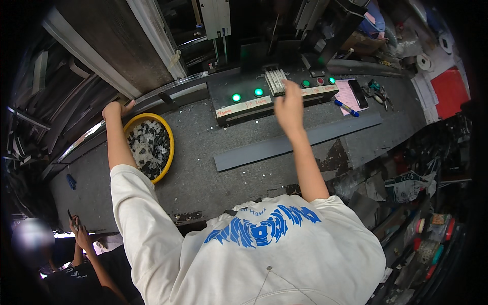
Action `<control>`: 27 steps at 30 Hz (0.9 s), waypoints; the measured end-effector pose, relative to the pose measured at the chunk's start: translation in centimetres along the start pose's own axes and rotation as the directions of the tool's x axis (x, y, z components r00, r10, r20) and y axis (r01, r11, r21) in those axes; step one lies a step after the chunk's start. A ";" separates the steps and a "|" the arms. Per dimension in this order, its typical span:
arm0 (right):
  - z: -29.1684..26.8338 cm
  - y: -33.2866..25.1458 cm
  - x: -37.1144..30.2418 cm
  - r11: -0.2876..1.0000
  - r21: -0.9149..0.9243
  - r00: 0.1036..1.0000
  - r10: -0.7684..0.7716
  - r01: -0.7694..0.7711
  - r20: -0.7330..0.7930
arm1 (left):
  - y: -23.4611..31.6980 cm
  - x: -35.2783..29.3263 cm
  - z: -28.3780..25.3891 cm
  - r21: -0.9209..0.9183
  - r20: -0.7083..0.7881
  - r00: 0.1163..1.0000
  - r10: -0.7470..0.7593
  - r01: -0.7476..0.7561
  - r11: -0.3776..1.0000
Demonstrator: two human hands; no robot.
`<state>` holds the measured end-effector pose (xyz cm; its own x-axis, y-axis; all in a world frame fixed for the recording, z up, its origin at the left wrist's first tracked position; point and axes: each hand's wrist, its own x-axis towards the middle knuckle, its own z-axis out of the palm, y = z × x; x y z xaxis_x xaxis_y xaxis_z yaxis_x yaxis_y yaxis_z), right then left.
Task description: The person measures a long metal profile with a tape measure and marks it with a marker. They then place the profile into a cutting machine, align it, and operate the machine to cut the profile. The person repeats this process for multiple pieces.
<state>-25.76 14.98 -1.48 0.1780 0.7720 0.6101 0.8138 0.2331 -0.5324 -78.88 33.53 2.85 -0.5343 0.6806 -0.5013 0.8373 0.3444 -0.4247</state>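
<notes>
My left hand (pixel 118 109) lies on the metal rail at the bench's far left edge, thumb stretched out and the other fingers partly hidden; I see nothing held in it. Below it stands a yellow basin (pixel 172 147) of small black blocks and clear plastic scraps. My right hand (pixel 290 108) is at the black control box (pixel 234 104), its fingers stretched over the front edge, with nothing visible in them. Just left of these fingertips, a short ribbed metal profile (pixel 275 81) sits on the box. Lit green buttons (pixel 258 92) show on either side of it.
A long grey strip (pixel 297 141) lies across the bench before the box. To the right are a phone (pixel 357 94), a pink paper (pixel 343 89), a blue marker (pixel 346 108) and small tools (pixel 376 91). Machine frames rise behind; a person (pixel 86 254) is at lower left.
</notes>
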 end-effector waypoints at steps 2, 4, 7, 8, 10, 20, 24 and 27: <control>1.5 -2.5 -1.0 0.995 0.096 0.992 -0.051 0.040 0.116 | 0.1 -0.4 0.0 -0.001 -0.035 0.999 0.013 -0.013 1.000; 2.8 -3.8 -1.6 0.999 0.032 0.981 0.031 -0.038 0.191 | 0.0 -0.8 0.1 -0.009 -0.078 0.996 0.037 -0.038 0.999; 3.7 -3.9 -1.8 0.993 -0.085 0.955 0.108 -0.087 0.276 | -0.4 -1.8 0.7 -0.036 -0.217 0.972 0.095 -0.105 0.994; 3.8 -3.7 -1.8 0.996 -0.072 0.957 0.078 -0.060 0.278 | -0.6 -2.3 1.2 -0.053 -0.267 0.960 0.084 -0.102 0.993; 3.7 -3.0 -1.7 0.994 -0.080 0.937 0.100 -0.077 0.335 | -0.8 -3.7 2.8 -0.126 -0.375 0.927 0.006 -0.058 0.990; 4.7 -3.1 -1.9 0.954 -0.282 0.949 -0.004 0.097 0.315 | -9.7 -1.2 12.7 -0.215 -0.950 0.299 -0.083 -0.440 0.872; 4.0 -4.8 -1.7 0.965 -0.217 0.965 -0.089 0.145 0.246 | -15.2 3.4 14.6 -0.250 -0.901 0.420 -0.110 -0.295 0.922; 4.7 -6.4 -2.4 0.998 0.028 0.920 -0.069 0.063 0.385 | -17.4 5.5 14.8 -0.194 -0.909 0.413 -0.054 -0.305 0.932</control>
<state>-33.99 14.42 -2.22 -0.1055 0.9220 0.3725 0.8074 0.2981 -0.5092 -98.10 21.69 -3.63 -0.1598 0.8506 0.5010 0.9663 0.2385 -0.0967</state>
